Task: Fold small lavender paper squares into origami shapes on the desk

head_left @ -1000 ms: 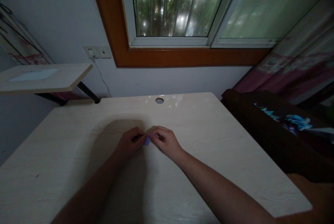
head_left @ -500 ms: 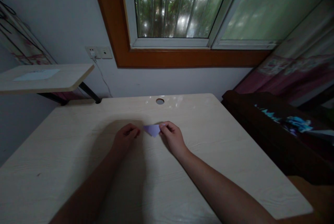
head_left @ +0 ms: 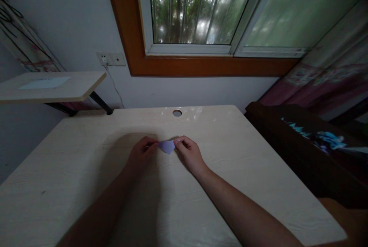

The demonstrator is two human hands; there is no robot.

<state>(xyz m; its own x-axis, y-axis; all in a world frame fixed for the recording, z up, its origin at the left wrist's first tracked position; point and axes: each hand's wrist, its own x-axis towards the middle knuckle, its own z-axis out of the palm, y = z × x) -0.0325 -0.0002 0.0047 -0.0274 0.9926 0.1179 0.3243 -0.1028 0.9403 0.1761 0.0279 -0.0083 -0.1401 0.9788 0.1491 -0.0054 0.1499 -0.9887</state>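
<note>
A small folded piece of purple paper (head_left: 167, 147) is held between my two hands, above or on the pale wooden desk (head_left: 218, 132). Its lower edge comes to a blunt point towards me. My left hand (head_left: 143, 150) pinches the left corner between thumb and fingers. On the opposite side my right hand (head_left: 189, 153) grips the right corner the same way. The fingertips hide both ends of the paper.
A round cable hole (head_left: 177, 113) lies near the desk's back edge. To the left stands a raised shelf (head_left: 86, 86) on black legs, with a white sheet (head_left: 44, 82) on it. Dark furniture (head_left: 267, 120) adjoins the desk's right side, below a curtain.
My left hand has moved right and closed on the paper's left corner, which was free before. My right hand keeps its hold, and the paper has shifted slightly left.
</note>
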